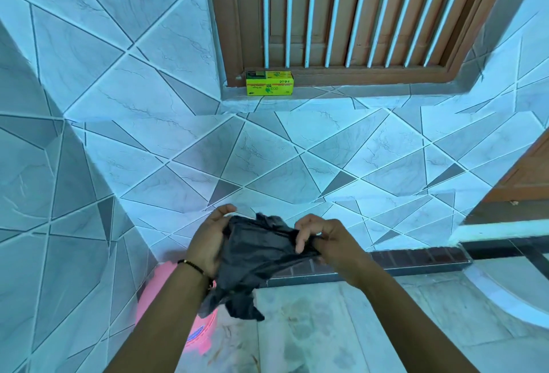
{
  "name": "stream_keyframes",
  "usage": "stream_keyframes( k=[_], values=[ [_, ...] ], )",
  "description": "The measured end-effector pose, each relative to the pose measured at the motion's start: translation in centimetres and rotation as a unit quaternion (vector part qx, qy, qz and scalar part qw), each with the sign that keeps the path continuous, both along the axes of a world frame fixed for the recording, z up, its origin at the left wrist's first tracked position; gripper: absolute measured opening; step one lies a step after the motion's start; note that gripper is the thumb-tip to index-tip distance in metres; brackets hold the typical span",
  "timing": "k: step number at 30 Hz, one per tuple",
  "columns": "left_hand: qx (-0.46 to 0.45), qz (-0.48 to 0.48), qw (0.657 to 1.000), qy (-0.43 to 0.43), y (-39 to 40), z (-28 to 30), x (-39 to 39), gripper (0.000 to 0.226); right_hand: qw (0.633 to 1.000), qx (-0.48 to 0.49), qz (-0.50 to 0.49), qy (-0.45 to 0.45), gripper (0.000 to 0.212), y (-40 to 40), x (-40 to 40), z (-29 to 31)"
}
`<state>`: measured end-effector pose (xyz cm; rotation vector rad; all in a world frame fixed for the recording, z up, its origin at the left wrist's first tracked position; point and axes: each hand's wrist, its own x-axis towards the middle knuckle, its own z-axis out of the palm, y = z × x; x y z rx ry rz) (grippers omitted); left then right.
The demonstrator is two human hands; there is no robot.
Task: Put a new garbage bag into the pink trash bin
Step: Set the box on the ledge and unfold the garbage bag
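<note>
A crumpled black garbage bag (252,256) hangs between both my hands at chest height. My left hand (208,239) grips its left edge with curled fingers. My right hand (323,242) pinches its right edge. The bag's loose lower end dangles over the pink trash bin (160,289), which stands on the floor in the corner of the tiled walls, mostly hidden behind my left forearm.
A yellow-green box of bin bags (269,83) sits on the window sill under a brown barred window (356,16). Tiled walls close in on the left and ahead. A dark brick kerb (416,258) runs along the floor to the right.
</note>
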<state>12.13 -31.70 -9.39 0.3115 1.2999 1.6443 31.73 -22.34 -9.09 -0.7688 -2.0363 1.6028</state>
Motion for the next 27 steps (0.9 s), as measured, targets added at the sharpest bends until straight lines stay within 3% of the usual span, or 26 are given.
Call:
stream_keyframes(
  k=[3,5,8,10,12,14,16,18,19,22,27],
  values=[
    [0.029,-0.022,0.999,0.026,0.0,0.8,0.2,0.026,0.962,0.190,0.026,-0.196,0.054,1.1,0.0,-0.8],
    [0.025,-0.043,0.989,0.136,0.1,0.7,0.4,0.031,0.940,0.227,-0.013,-0.255,0.052,2.0,0.0,-1.2],
    [0.022,-0.082,0.918,0.388,-0.1,0.2,0.7,0.039,0.910,0.277,-0.100,-0.292,0.053,2.9,0.1,-0.9],
    [0.032,-0.110,0.869,0.481,-0.2,0.1,0.7,0.041,0.899,0.289,-0.151,-0.293,0.049,3.0,0.2,-0.6],
    [0.052,-0.137,0.828,0.541,-0.4,0.0,0.7,0.045,0.908,0.264,-0.198,-0.259,0.044,2.8,0.1,-0.2],
    [0.080,-0.169,0.800,0.570,-0.5,-0.3,0.7,0.049,0.935,0.170,-0.258,-0.176,0.041,2.7,0.0,0.1],
    [0.098,-0.193,0.783,0.583,-0.6,-0.5,0.7,0.051,0.948,-0.060,-0.309,-0.051,0.040,2.7,-0.4,0.1],
    [0.109,-0.205,0.771,0.593,-0.6,-0.5,0.8,0.050,0.909,-0.271,-0.310,0.057,0.039,2.3,-0.9,0.3],
    [0.117,-0.206,0.762,0.602,-0.6,-0.7,0.8,0.047,0.889,-0.327,-0.308,0.094,0.039,2.0,-1.2,0.3],
    [0.106,-0.198,0.743,0.631,-0.8,-0.8,0.7,0.029,0.878,-0.340,-0.311,0.128,0.034,1.1,-1.7,0.2],
    [0.021,-0.164,0.717,0.677,-0.8,-0.8,-0.4,0.041,0.960,-0.130,-0.241,0.053,0.021,0.0,-1.3,-0.1]
  ],
)
